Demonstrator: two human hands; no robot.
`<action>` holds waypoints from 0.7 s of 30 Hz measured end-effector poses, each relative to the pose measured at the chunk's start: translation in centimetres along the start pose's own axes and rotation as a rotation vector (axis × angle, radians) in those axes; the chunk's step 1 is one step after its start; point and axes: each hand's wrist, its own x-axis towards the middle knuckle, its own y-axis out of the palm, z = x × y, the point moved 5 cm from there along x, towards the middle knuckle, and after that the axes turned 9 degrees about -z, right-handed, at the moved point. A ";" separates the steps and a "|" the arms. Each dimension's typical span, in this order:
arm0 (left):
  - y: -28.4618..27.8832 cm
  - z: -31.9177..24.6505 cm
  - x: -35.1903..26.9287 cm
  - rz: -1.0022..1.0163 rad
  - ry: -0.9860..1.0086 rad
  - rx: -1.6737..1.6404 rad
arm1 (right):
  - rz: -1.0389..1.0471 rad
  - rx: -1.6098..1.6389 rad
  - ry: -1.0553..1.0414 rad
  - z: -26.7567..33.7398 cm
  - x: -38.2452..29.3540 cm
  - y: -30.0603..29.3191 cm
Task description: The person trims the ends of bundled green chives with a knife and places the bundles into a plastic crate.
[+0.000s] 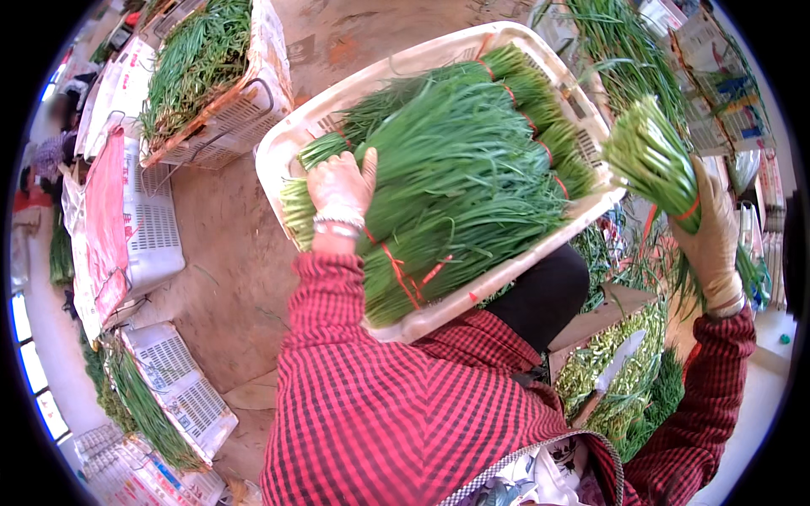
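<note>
A white plastic basket [436,326] full of tied garlic chive bundles [468,133] is tilted before me, close to my dark-trousered knee. My left hand [342,183], in a thin glove, rests on the chives at the basket's left end. Its thumb is spread, but its fingertips are hidden, so whether it grips a bundle is unclear. Off the basket's right end, my gloved right hand [712,234] holds up a separate chive bundle [655,164]. An orange-red tie wraps this bundle, its pale cut ends point up and leftward, and its leaves hang down behind my hand.
A knife [617,367] lies on pale chive trimmings [582,354] at lower right. Crates of chives [199,69] stand at upper left, with a pink-covered crate [152,209] below. More loose chives [633,57] lie at upper right. A person [54,148] is at far left.
</note>
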 end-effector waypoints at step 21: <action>-1.4 2.6 -0.2 -0.075 -0.028 -0.399 | 0.072 0.627 -0.362 36.6 17.7 21.2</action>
